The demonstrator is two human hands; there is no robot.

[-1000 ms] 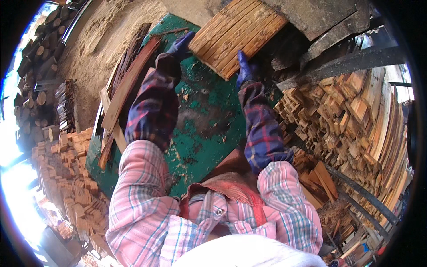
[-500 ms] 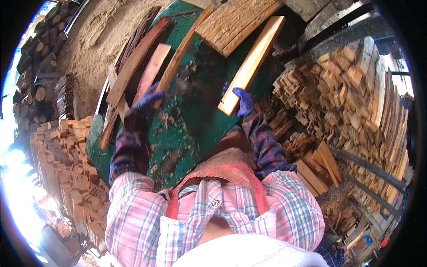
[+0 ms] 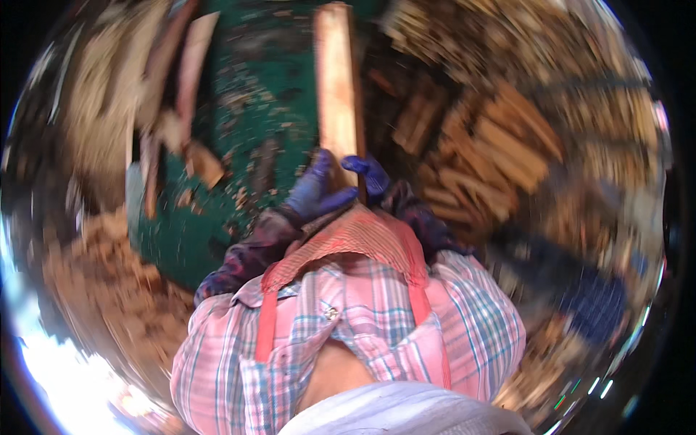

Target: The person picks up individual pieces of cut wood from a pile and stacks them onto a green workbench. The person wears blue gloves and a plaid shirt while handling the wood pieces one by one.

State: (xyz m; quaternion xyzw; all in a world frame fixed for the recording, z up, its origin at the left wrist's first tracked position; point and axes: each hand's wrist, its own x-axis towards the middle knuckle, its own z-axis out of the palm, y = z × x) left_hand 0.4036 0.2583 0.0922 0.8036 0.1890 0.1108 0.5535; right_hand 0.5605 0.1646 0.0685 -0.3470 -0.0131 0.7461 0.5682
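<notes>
A pale wooden plank (image 3: 337, 87) points away from my body, its near end close to the apron. My right hand (image 3: 368, 176), in a blue-purple glove, grips the plank's right edge near that end. At the left side of the same end, my left hand (image 3: 317, 188), gloved alike, cups the wood between thumb and fingers; part of its grip is hidden. Beneath lies a green work surface (image 3: 239, 145) strewn with wood chips. A reddish board (image 3: 194, 69) and a small offcut (image 3: 205, 165) lie on its left part.
Stacked short wood pieces (image 3: 109, 268) stand at the left, blurred. On the right are loose split planks (image 3: 500, 145) and, farther off, a large wood stack (image 3: 464, 36). Sawdust (image 3: 101, 109) heaps up beyond the surface's left edge. Dark blue cloth (image 3: 591, 301) shows at the lower right.
My left hand has left the long strip and come over to the pale plank. My right hand has drawn that plank in toward my body and straightened it. The view has swung right.
</notes>
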